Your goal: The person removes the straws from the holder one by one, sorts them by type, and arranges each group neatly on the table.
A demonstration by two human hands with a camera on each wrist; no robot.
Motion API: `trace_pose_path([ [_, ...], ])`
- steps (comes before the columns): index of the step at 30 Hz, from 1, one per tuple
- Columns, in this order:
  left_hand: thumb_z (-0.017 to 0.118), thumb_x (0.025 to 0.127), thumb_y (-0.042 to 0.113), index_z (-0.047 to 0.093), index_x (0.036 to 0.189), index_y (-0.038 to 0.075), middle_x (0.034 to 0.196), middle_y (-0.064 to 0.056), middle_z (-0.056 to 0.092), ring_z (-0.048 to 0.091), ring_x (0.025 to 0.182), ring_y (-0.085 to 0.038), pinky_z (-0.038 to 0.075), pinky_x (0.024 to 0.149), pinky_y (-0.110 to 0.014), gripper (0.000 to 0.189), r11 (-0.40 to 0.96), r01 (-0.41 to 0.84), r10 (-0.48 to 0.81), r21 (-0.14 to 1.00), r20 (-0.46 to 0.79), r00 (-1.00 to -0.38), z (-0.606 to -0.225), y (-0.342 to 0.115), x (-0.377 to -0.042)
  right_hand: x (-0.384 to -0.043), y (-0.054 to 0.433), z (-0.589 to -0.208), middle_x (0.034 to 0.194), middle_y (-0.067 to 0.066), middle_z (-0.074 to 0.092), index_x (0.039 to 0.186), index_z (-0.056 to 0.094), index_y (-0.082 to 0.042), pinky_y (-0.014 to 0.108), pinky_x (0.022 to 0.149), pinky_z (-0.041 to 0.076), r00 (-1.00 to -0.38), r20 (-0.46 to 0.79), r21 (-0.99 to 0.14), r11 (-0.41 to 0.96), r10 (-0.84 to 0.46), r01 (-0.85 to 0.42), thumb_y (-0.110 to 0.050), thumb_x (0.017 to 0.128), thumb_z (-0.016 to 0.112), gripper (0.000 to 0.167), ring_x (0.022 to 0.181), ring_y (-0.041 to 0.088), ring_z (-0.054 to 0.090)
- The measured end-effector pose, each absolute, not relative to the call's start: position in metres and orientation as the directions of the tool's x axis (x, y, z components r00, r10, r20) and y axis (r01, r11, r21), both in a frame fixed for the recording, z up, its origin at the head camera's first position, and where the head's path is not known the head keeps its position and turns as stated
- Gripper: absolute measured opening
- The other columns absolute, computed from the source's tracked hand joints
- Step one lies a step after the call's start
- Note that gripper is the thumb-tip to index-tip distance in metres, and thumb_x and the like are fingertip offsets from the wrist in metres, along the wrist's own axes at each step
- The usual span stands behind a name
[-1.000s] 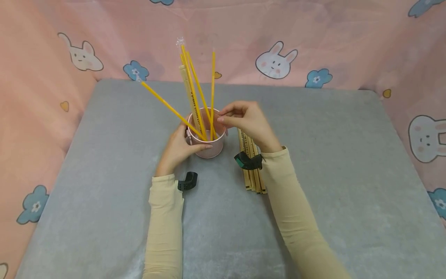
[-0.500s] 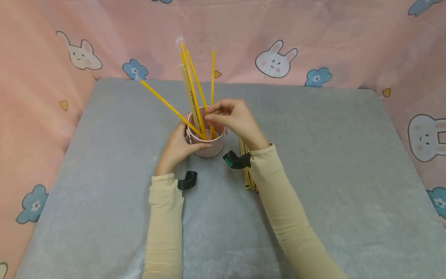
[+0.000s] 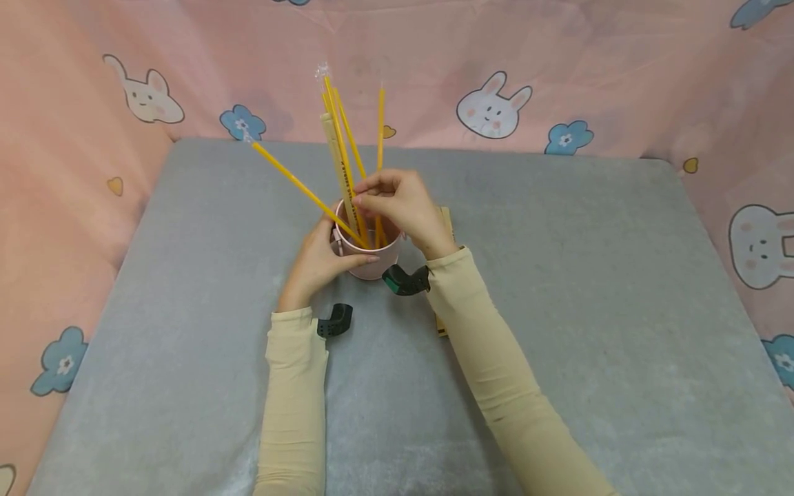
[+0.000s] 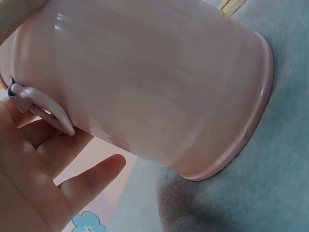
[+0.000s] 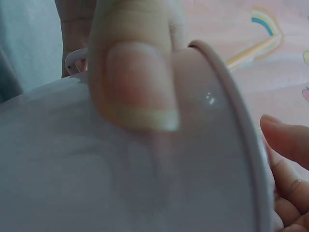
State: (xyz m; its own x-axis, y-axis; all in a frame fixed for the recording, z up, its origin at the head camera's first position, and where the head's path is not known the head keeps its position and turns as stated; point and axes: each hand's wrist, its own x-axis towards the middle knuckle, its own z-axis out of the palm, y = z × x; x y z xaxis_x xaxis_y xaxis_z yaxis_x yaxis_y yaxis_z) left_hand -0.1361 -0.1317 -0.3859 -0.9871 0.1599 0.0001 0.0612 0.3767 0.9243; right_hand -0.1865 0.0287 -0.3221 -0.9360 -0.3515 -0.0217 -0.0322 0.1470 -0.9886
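My left hand holds a pink bucket by its left side, thumb across the front. In the left wrist view its fingers lie behind the bucket's handle. Several yellow straws in clear wrappers lean in the bucket, one far to the left. Among them stands a slim tan paper packet with dark print. Over the rim is my right hand, fingertips right at the packet and straws. In the right wrist view its thumb stands apart from the bent fingers, with nothing visible between them.
More tan paper packets lie on the grey table right of the bucket, mostly hidden under my right forearm. A pink patterned curtain hangs behind and at both sides.
My right hand has moved left across the bucket's opening, from its right rim to the paper packet and straws. The left hand and the bucket have stayed in place.
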Motion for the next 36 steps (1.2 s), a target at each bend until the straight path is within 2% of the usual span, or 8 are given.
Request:
trace_pose_path([
  [14,0.085,0.070,0.016,0.030,0.147,0.012,0.139,-0.012,0.045,0.046,0.123,-0.026,0.038,0.103,-0.039,0.095,0.357,0.078,0.172,0.931,0.017,-0.985,-0.385,-0.132,-0.134,-0.194,0.014,-0.327,0.089,0.018,0.068,0.096,0.068,0.008,0.031,0.069,0.057,-0.946,0.026,-0.961,0.253,-0.322,-0.113,0.000,0.085,0.067,0.013,0.075,0.025,0.066],
  [20,0.086,0.069,0.017,0.030,0.147,0.015,0.141,-0.009,0.044,0.045,0.126,-0.026,0.037,0.104,-0.036,0.096,0.337,0.078,0.177,0.938,0.019,-0.984,-0.384,-0.131,-0.135,-0.194,0.014,-0.327,0.086,0.015,0.069,0.097,0.070,0.004,0.029,0.066,0.056,-0.955,0.045,-0.918,0.364,-0.292,-0.155,-0.005,0.086,0.069,0.014,0.072,0.021,0.066],
  [25,0.086,0.069,0.015,0.032,0.145,0.010,0.139,-0.010,0.044,0.046,0.124,-0.025,0.038,0.104,-0.037,0.093,0.324,0.074,0.170,0.943,0.018,-0.985,-0.385,-0.131,-0.134,-0.192,0.014,-0.325,0.085,0.012,0.070,0.099,0.072,0.001,0.027,0.065,0.055,-0.956,0.071,-0.876,0.442,-0.283,-0.196,-0.008,0.086,0.069,0.016,0.073,0.018,0.066],
  [32,0.086,0.069,0.016,0.038,0.138,0.006,0.134,-0.012,0.049,0.048,0.120,-0.026,0.040,0.101,-0.038,0.085,0.341,0.067,0.154,0.938,0.014,-0.988,-0.386,-0.132,-0.134,-0.191,0.008,-0.326,0.084,0.010,0.071,0.099,0.073,-0.001,0.026,0.064,0.055,-0.946,0.110,-0.816,0.516,-0.305,-0.262,-0.010,0.087,0.069,0.016,0.072,0.016,0.067],
  [36,0.086,0.069,0.016,0.036,0.141,0.007,0.134,-0.011,0.048,0.048,0.122,-0.026,0.040,0.101,-0.038,0.088,0.332,0.050,0.157,0.942,-0.003,-0.988,-0.385,-0.132,-0.134,-0.190,0.006,-0.326,0.086,0.009,0.071,0.099,0.073,-0.002,0.025,0.065,0.054,-0.944,0.113,-0.796,0.540,-0.311,-0.273,-0.012,0.086,0.070,0.016,0.073,0.015,0.066],
])
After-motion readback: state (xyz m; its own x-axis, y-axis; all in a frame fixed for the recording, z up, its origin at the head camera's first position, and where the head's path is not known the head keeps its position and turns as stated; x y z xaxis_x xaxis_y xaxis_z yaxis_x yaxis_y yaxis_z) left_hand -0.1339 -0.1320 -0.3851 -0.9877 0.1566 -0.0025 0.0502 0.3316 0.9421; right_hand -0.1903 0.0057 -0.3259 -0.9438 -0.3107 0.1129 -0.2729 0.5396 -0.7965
